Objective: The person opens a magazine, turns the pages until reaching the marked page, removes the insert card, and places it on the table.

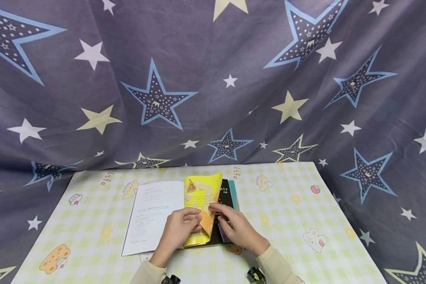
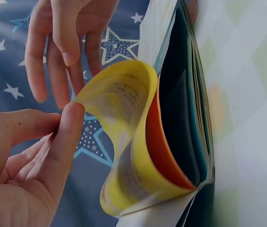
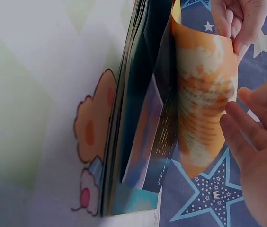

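An open book lies on the table, its white left page flat. Between the hands a yellow page stands raised and curled, with orange on its other side. My left hand pinches the edge of this page between thumb and forefinger, plain in the left wrist view. On the other side, my right hand has its fingers loosely extended at the page's edge; whether they touch it I cannot tell. A black page with light lettering shows beneath, partly hidden by the right hand.
A light checked tablecloth with cartoon prints covers the table. Behind it hangs a dark curtain with stars. Both sleeves reach in from the near edge.
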Tool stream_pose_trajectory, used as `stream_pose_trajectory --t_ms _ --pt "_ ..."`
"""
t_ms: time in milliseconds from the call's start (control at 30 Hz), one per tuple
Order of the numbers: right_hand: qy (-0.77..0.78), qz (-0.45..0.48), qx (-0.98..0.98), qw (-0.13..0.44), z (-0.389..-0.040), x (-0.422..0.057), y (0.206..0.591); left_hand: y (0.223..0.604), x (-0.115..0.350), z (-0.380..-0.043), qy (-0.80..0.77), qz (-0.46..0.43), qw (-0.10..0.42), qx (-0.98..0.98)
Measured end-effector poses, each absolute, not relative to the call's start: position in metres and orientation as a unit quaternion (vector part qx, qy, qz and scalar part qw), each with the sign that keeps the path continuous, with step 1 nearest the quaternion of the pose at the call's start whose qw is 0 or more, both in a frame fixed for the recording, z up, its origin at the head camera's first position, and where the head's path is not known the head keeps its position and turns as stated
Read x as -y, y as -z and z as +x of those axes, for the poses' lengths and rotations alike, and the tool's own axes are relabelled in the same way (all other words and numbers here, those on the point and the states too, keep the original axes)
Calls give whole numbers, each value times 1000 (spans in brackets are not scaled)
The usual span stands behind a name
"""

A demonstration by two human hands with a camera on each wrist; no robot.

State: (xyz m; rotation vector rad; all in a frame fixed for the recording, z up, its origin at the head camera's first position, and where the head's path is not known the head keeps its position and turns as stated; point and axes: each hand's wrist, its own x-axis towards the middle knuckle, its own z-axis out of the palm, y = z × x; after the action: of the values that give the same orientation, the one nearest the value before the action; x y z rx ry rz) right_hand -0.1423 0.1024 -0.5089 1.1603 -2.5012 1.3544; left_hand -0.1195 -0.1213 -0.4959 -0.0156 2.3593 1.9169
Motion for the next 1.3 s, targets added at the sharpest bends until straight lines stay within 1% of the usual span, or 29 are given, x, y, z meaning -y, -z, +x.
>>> stream_pose_trajectory --t_ms 133,367,600,867,967,1133,1300 --pt "-458 365 810 27 -142 -106 510 493 131 -117 -640 -29 42 -767" --pt "-434 342 833 27 -143 -120 513 479 161 -106 -647 -79 0 -759" --pt "-349 332 876 -15 -145 -129 519 470 204 -85 -632 -140 -24 -762" --pt "-304 340 887 -67 -145 -129 522 484 247 -61 -601 -217 -45 -768" --pt "-293 342 889 -85 -144 -129 523 490 258 -55 -584 -248 -40 -772" --pt "-268 353 891 -95 -144 -130 526 499 271 -48 -561 -290 -20 -775" --pt "-249 356 895 -96 -144 -130 529 505 278 -44 -561 -285 -5 -777"
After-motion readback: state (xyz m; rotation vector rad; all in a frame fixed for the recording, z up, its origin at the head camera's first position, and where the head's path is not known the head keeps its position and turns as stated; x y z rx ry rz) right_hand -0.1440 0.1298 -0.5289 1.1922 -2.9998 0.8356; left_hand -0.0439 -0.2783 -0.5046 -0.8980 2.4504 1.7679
